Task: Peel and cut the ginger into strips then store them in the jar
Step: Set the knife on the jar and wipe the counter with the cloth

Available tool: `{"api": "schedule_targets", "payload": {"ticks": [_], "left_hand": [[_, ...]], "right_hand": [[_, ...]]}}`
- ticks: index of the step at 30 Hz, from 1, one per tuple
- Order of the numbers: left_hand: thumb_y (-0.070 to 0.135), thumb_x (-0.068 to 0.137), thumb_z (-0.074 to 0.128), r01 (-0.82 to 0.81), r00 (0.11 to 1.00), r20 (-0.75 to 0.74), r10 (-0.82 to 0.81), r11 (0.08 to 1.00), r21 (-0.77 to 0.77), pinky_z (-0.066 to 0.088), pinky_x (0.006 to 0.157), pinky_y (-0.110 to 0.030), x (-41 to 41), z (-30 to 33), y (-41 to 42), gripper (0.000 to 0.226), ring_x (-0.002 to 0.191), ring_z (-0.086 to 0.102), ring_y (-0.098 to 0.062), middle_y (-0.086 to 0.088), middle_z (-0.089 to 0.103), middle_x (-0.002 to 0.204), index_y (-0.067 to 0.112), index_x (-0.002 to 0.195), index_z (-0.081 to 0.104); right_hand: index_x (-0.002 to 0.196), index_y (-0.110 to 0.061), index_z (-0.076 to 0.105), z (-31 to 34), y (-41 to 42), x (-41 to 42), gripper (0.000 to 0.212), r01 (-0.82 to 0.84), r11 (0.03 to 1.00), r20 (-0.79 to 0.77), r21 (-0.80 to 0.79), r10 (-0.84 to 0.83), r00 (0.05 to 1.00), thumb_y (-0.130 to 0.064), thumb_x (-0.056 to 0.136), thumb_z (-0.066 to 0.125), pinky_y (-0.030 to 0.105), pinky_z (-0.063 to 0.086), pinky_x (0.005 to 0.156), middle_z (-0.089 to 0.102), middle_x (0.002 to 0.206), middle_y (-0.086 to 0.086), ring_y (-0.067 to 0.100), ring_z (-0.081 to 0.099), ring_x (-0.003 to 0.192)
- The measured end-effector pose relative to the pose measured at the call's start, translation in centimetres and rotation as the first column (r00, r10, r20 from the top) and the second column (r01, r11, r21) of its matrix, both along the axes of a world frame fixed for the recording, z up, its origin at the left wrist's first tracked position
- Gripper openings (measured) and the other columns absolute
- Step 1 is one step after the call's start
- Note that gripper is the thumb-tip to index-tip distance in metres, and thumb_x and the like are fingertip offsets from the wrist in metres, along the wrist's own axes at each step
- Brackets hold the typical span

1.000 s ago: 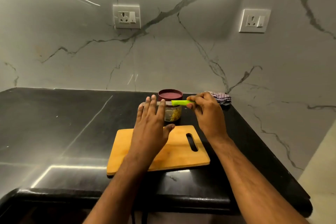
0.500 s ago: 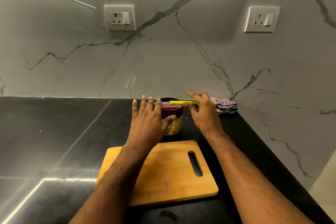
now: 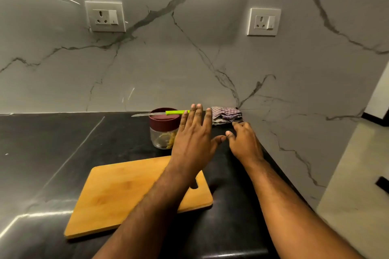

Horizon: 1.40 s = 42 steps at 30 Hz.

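Right hand [image 3: 244,143] has released the knife [image 3: 166,113], now lying across the jar [image 3: 164,130] lid; both hands empty, left hand [image 3: 194,134] spread, right loosely curled.

A cutting board [image 3: 117,195] lies on the counter [image 3: 52,143] near its front edge. Behind the board stands a jar [image 3: 163,130] with its lid [image 3: 164,121] on, and a knife [image 3: 160,113] lies across the lid, blade to the left. To the right of the jar, in the corner against the wall, sits a folded cloth [image 3: 227,115]. The left hand [image 3: 193,139] hangs flat just right of the jar, the right hand [image 3: 244,143] beside it, in front of the cloth. Two sockets [image 3: 105,17] sit on the wall above.
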State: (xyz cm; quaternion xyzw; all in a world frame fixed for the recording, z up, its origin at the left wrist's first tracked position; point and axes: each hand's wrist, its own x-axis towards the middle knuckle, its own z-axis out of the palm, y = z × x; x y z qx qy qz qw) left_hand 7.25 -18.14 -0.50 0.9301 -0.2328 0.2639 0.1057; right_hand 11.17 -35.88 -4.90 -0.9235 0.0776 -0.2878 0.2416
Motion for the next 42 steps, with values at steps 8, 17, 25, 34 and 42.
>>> {"api": "schedule_targets", "payload": {"ticks": [8, 17, 25, 34, 42], "left_hand": [[0.03, 0.104, 0.046, 0.13, 0.967, -0.202, -0.156, 0.982, -0.136, -0.002, 0.124, -0.035, 5.2, -2.0, -5.8, 0.067, 0.155, -0.004, -0.022, -0.012, 0.009, 0.167, 0.009, 0.159, 0.013], [0.046, 0.101, 0.047, 0.003, 0.912, -0.41, 0.007, 1.0, 0.023, 0.005, 0.126, -0.044, 9.8, -4.5, -7.3, 0.077, 0.155, -0.001, -0.03, -0.016, 0.007, 0.167, 0.009, 0.159, 0.011], [0.049, 0.097, 0.055, -0.025, 0.905, -0.424, 0.031, 0.999, 0.02, 0.01, 0.126, -0.045, 7.3, -3.3, -6.4, 0.087, 0.155, 0.002, -0.03, -0.016, 0.005, 0.167, 0.011, 0.16, 0.007], [0.049, 0.096, 0.058, -0.015, 0.925, -0.378, 0.028, 0.999, 0.036, 0.014, 0.125, -0.042, -0.9, -2.8, -2.1, 0.086, 0.154, 0.01, -0.029, -0.015, 0.014, 0.166, 0.013, 0.16, 0.013], [0.057, 0.098, 0.048, -0.021, 0.959, -0.285, -0.004, 0.996, -0.084, 0.012, 0.125, -0.041, -9.1, -5.1, 2.5, 0.075, 0.154, 0.012, -0.027, -0.015, 0.021, 0.164, 0.014, 0.156, 0.027]], "right_hand": [[0.135, -0.016, 0.049, -0.2, -3.0, 6.5, 0.043, -0.003, 0.975, -0.059, -0.223, -0.01, 0.998, -0.026, 0.094, 0.054, 0.041, 0.043, 0.096, 0.049, 0.137, 0.005, 0.027, 0.046, 0.12], [0.118, -0.026, 0.063, 0.1, -4.3, 14.1, 0.028, 0.023, 0.942, -0.101, -0.334, -0.06, 0.993, -0.035, 0.092, 0.059, 0.041, 0.033, 0.095, 0.057, 0.122, 0.0, 0.023, 0.043, 0.119], [0.102, -0.019, 0.067, 0.0, -3.0, 9.7, 0.022, 0.083, 0.948, -0.032, -0.308, -0.098, 0.995, -0.02, 0.091, 0.048, 0.034, 0.037, 0.082, 0.058, 0.112, 0.003, 0.024, 0.046, 0.104], [0.109, -0.019, 0.068, 0.6, 0.1, -4.2, 0.025, 0.127, 0.877, -0.049, -0.463, -0.168, 0.985, -0.019, 0.086, 0.057, 0.036, 0.035, 0.092, 0.057, 0.116, 0.0, 0.02, 0.042, 0.112], [0.113, -0.017, 0.055, -0.5, 4.2, -13.0, 0.036, 0.027, 0.971, -0.051, -0.237, -0.04, 0.998, -0.044, 0.089, 0.059, 0.039, 0.047, 0.093, 0.061, 0.116, 0.005, 0.024, 0.056, 0.108]]}}
